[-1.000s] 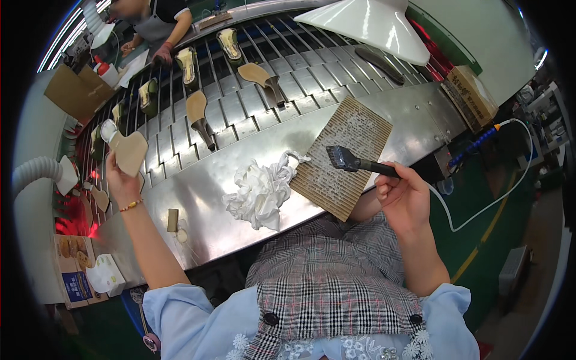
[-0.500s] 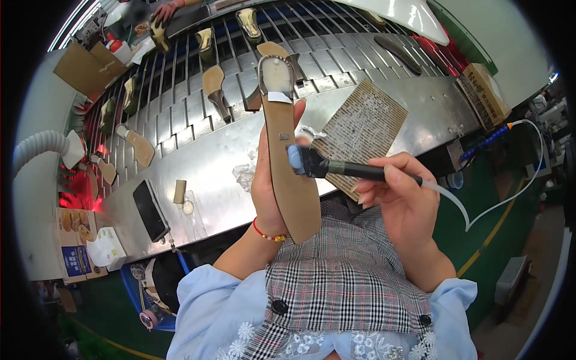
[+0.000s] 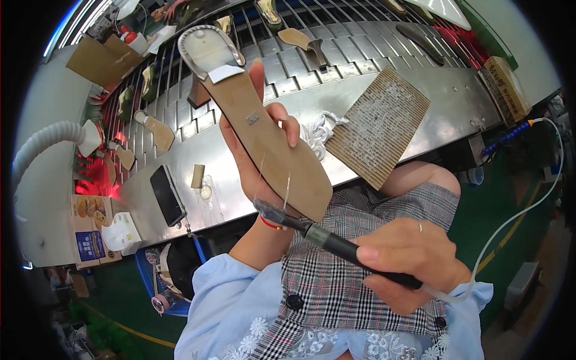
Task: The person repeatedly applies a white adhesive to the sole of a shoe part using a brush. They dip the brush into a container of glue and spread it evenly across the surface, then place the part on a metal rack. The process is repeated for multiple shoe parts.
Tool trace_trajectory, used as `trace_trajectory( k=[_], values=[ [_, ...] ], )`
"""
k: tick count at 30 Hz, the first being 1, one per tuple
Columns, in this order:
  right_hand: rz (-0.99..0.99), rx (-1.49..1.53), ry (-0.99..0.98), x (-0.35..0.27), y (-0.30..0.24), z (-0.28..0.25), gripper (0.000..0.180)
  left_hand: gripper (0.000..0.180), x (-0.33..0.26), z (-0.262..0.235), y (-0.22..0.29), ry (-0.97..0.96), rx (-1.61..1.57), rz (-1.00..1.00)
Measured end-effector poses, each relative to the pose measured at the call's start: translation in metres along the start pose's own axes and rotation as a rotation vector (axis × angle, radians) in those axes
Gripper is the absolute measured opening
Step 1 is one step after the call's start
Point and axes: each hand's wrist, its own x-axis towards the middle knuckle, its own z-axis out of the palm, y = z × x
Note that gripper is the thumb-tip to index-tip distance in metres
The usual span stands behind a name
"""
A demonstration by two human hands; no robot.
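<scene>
My left hand [image 3: 240, 162] is wrapped round a heeled shoe [image 3: 264, 141], its tan sole turned up toward me. A rim edges its heel seat, and a white slip [image 3: 225, 73] lies across the sole beside that seat. In my right hand [image 3: 414, 258] is a glue brush [image 3: 348, 246] with a black handle and a thin clear tube at its rear. The brush's dark, wet-looking head is at the left edge of the sole's front part. Glossy clear streaks [image 3: 287, 189] show on the sole there; whether the bristles touch it I cannot tell.
A slatted metal conveyor [image 3: 300, 78] carries several shoes and soles. On the steel bench lie a ribbed cardboard sheet [image 3: 384, 126], crumpled white tissue [image 3: 321, 132], a phone [image 3: 167, 195] and a small block [image 3: 197, 176]. A white hose [image 3: 54, 137] stands at left; a carton [image 3: 504, 90] at right.
The shoe has tilted, its heel end swinging left. The brush has moved from mid-sole down and left toward the front part, and my right hand has come lower and nearer.
</scene>
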Motion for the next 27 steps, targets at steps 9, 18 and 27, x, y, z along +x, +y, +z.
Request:
trace_trajectory(
  k=[9, 18, 27],
  values=[
    [-0.005, 0.012, 0.018, 0.000, 0.014, -0.003, 0.033, 0.050, 0.014, -0.002, 0.011, -0.054, -0.086, 0.089],
    [0.055, -0.048, -0.068, 0.004, 0.021, -0.006, 0.033, 0.044, 0.012, -0.006, 0.025, 0.081, -0.290, -0.183],
    [-0.030, -0.046, -0.171, -0.003, 0.014, -0.006, 0.035, 0.055, 0.013, -0.017, 0.026, 0.281, -0.391, -0.475]
  ],
)
